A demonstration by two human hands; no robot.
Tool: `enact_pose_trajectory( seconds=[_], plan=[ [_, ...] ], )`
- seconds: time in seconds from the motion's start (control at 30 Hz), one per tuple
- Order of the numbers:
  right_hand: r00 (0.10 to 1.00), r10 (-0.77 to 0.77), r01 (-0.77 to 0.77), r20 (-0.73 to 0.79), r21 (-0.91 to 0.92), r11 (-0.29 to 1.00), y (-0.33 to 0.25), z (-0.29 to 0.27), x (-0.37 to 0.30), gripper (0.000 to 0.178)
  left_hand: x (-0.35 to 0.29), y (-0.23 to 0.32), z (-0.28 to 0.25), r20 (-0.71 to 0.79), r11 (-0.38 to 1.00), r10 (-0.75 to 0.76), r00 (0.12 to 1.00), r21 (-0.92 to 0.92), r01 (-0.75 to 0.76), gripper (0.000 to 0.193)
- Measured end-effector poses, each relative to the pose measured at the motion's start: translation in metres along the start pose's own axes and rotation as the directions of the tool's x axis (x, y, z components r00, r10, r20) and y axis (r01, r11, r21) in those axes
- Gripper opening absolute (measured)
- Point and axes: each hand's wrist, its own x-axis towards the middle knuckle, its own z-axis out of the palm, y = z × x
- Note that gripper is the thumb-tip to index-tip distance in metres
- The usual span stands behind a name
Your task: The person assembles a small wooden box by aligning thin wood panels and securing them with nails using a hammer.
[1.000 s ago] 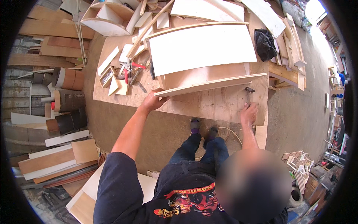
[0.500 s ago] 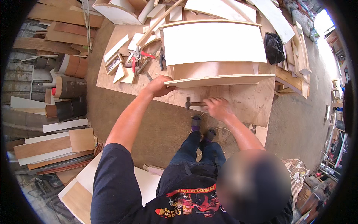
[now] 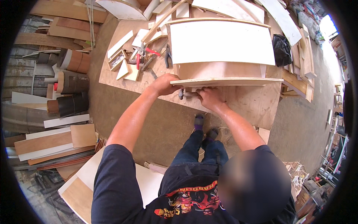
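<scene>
Hammer [image 3: 190, 94] in right hand [image 3: 211, 98] — left hand [image 3: 166, 84] grips panel [image 3: 231, 81]

Dark navy, near-black T-shirt [image 3: 115, 183] worn, cut short at arms. Left sleeve [image 3: 113, 164] finished with plain hem above elbow; right sleeve [image 3: 265, 149] mostly hidden by blurring. Front print [image 3: 192, 201] done in red, orange and yellow: curved red band with lettering set along cartoon-like figures, small yellow-and-red badge [image 3: 159, 213] placed toward left side. Forearms [image 3: 130, 119], left hand [image 3: 166, 85] and right hand [image 3: 212, 98] left bare. Legs covered by dark blue jeans [image 3: 184, 149]. Purple sock [image 3: 198, 127] shown between jeans and dark footwear [image 3: 200, 118].
</scene>
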Motion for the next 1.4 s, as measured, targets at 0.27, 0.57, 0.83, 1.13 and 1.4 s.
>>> enact_pose_trajectory(
  seconds=[0.27,0.57,0.83,1.13,1.4],
  plan=[
    [0.989,0.128,-0.119,-0.080,0.119,0.986,0.009,0.002,0.010,0.026,0.000,-0.003,0.001,0.000,1.000,-0.009,1.000,0.001,0.009,0.010],
    [0.997,0.073,-0.073,0.003,0.137,0.988,0.016,0.013,0.006,0.027,0.006,-0.008,0.004,-0.010,0.998,0.052,0.999,0.036,-0.051,0.008],
    [1.000,0.018,-0.019,0.008,0.137,0.990,0.011,0.002,0.009,0.023,0.009,0.006,-0.002,0.018,0.996,-0.076,0.997,0.038,0.075,0.010],
    [0.983,0.136,-0.099,-0.124,0.266,0.959,0.012,0.002,0.001,0.028,0.005,0.002,0.004,-0.020,0.995,-0.098,0.995,0.033,0.098,0.011],
    [0.783,0.596,-0.289,-0.177,0.745,0.602,0.029,0.012,-0.118,0.030,-0.003,0.014,0.002,-0.092,0.989,-0.143,0.985,0.014,0.145,0.011]
  ],
)
